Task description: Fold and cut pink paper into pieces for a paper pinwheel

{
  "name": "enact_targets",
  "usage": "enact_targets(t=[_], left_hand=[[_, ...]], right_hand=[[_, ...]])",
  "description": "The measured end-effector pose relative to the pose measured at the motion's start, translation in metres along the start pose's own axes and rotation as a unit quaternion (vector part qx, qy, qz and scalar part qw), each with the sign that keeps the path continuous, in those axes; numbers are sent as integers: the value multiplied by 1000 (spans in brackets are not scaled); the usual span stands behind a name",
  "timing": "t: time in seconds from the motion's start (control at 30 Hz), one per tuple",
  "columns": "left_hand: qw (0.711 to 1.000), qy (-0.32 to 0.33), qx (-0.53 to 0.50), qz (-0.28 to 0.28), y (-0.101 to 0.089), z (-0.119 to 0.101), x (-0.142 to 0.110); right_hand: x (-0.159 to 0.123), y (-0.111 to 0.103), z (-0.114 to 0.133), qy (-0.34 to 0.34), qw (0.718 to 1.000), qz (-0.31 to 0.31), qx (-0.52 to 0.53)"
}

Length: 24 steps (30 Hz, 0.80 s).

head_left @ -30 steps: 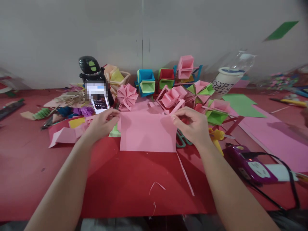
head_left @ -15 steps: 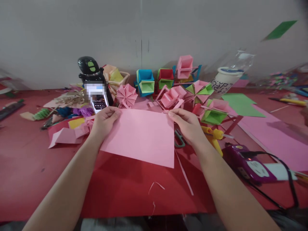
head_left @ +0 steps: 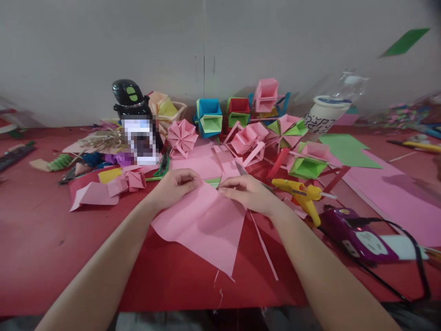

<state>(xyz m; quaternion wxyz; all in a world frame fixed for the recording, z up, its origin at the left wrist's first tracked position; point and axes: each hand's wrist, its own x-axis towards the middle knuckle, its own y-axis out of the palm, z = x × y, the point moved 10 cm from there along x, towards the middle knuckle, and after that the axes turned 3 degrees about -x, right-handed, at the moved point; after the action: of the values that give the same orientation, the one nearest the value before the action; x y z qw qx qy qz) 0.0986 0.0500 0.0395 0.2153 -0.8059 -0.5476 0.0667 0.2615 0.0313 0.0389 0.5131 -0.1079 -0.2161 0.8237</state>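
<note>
Between my hands, a sheet of pink paper (head_left: 203, 220) bends over the red table, its lower corner pointing toward me. My left hand (head_left: 177, 186) pinches the far edge on the left side. Close by, my right hand (head_left: 246, 191) is closed on the same edge a little to the right. A narrow gap between the hands shows a bit of green behind the sheet. Just beyond lie more pink paper pieces (head_left: 196, 161) and green-handled scissors (head_left: 163, 163). A thin pink paper strip (head_left: 263, 246) rests right of the sheet.
Folded paper shapes, among them a blue-and-green one (head_left: 208, 117), line the wall. A yellow glue gun (head_left: 303, 195) and a purple power strip (head_left: 360, 236) with a black cable lie at right. A phone (head_left: 141, 142) leans on a black figure (head_left: 132, 99); a paper cup (head_left: 324, 115) stands back right.
My hands have come closer together and slightly toward me. The pink sheet, spread almost flat before, now bows and has turned with a corner toward me. Scissors at left are uncovered.
</note>
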Motion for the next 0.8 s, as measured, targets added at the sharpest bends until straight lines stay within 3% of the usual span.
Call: enact_targets(t=[0.4, 0.8], left_hand=[[997, 31, 60, -35, -12, -17, -4], [985, 63, 83, -139, -46, -15, -6]], right_hand=[[0, 0, 13, -47, 993, -109, -16], [4, 3, 4, -23, 994, -98, -36]])
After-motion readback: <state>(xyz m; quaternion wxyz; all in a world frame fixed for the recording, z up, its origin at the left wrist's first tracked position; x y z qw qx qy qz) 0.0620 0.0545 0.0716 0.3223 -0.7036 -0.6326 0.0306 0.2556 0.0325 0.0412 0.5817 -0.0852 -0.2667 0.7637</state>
